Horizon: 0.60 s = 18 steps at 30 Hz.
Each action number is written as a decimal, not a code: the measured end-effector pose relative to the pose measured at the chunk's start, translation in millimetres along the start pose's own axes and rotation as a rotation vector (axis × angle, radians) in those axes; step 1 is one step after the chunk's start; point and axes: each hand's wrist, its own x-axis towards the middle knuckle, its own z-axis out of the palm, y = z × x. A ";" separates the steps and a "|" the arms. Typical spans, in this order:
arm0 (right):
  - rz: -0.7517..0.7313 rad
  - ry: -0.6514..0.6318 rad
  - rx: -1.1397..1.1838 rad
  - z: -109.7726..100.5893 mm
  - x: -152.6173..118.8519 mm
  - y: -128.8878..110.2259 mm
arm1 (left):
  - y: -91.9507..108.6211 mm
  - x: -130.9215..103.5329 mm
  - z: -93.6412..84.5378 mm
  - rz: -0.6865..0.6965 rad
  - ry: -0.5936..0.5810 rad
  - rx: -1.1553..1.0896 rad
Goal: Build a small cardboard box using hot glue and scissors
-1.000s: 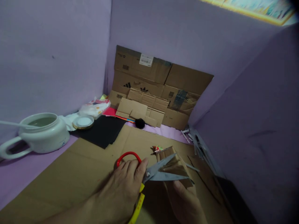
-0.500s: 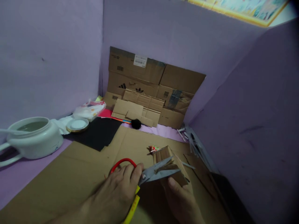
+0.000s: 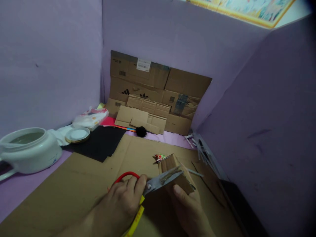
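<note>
My left hand (image 3: 127,200) is wrapped round scissors (image 3: 158,184) with red and yellow handles. Their blades lie nearly together across a small folded cardboard piece (image 3: 187,182), at a ragged brown edge. From the right side, my right hand (image 3: 189,210) grips that folded piece, its thumb on the near face; most of its other fingers are hidden behind. Just beyond the piece, a small bundle of pencils in a patterned holder (image 3: 160,157) is partly covered by it.
A large cardboard sheet (image 3: 74,191) covers the work surface. On the left stand a white pot (image 3: 37,154), a round lid (image 3: 77,134) and black paper (image 3: 98,146). Printed cardboard (image 3: 148,79) leans on the back wall; clear strips (image 3: 206,153) lie along the right wall.
The scissors' blades have come together from being spread apart on the folded cardboard. Everything has shifted slightly left in view as the head turned.
</note>
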 end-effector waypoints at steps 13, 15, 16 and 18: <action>-0.014 0.019 -0.069 2.5 4.1 -3.1 | -6.1 2.9 6.8 -0.058 0.041 -0.112; -0.027 0.026 -0.082 4.4 4.5 -4.4 | -5.2 3.4 4.3 -0.090 0.025 -0.161; -0.032 0.027 -0.090 5.0 4.7 -5.0 | -5.3 3.7 2.9 -0.097 0.021 -0.190; -0.033 0.027 -0.105 5.0 4.8 -5.7 | -6.3 4.6 -0.3 -0.084 0.029 -0.246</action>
